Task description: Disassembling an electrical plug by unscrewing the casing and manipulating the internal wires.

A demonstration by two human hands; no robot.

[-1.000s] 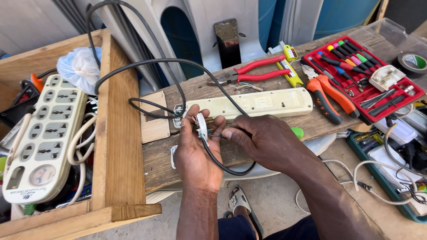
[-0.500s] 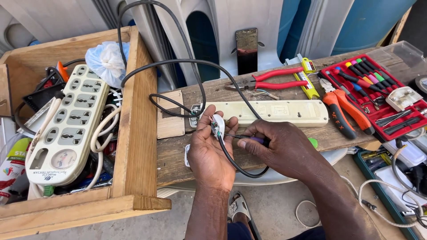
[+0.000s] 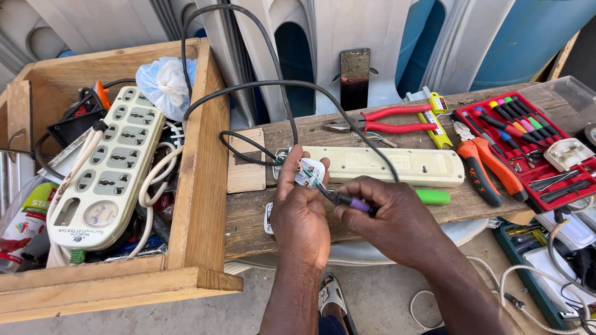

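Fingers of the left hand clasp the opened white plug above the bench's near edge, steadying it; the right hand pinches a purple-handled screwdriver into it.

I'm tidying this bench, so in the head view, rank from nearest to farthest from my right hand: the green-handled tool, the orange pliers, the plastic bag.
From the right hand:
1. Green-handled tool, lying just beside it on the plank.
2. Orange pliers, farther right, by the red tool case.
3. Plastic bag, far left, in the wooden crate.

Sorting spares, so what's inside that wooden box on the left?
The wooden box holds a cream power strip, white cables and a crumpled plastic bag; whatever lies beneath them is covered.
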